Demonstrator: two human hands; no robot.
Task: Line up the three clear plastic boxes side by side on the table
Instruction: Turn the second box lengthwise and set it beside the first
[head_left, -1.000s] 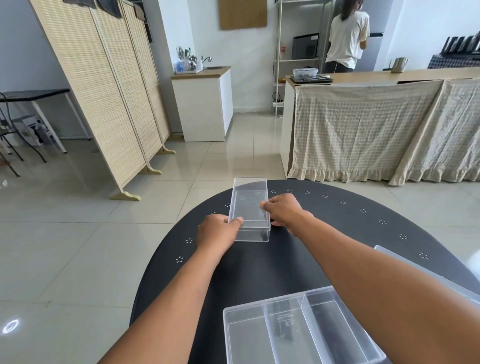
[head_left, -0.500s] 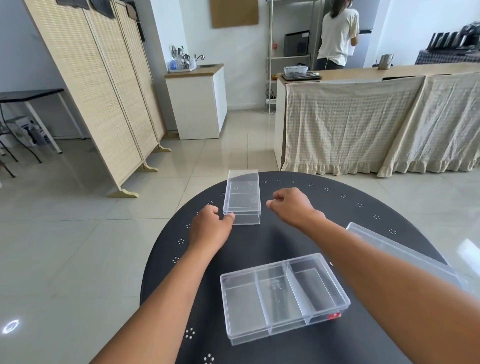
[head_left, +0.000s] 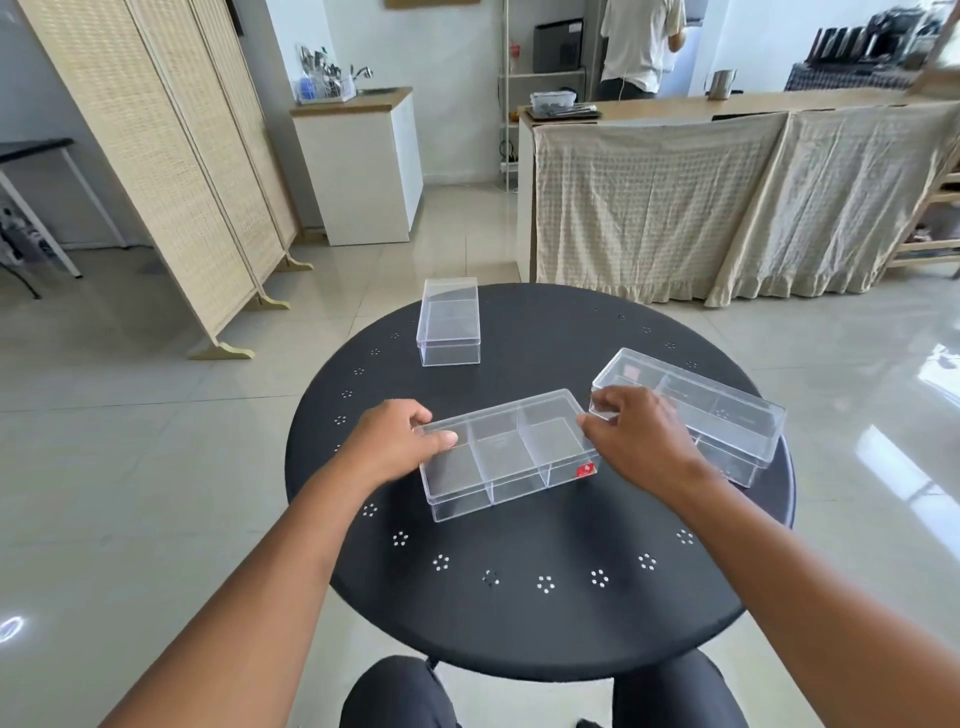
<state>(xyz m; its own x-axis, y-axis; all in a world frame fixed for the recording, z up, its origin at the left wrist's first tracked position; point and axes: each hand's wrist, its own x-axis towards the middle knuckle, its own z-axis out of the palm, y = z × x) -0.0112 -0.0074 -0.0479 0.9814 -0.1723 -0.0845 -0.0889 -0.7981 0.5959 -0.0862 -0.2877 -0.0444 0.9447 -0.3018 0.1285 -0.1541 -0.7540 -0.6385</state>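
Both hands, the left hand (head_left: 400, 447) and right hand (head_left: 636, 441), grip the ends of the middle box (head_left: 506, 454) on the round tabletop (head_left: 519, 613). The small box (head_left: 449, 322) sits well apart at the far edge; the long box (head_left: 691, 410) lies angled at right. None of the 3 seems lined up yet. Its near corner is hidden behind the right hand.

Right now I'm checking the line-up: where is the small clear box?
In the head view, the small clear box sits alone at the round black table's far left edge, apart from the three-compartment box held between both hands.
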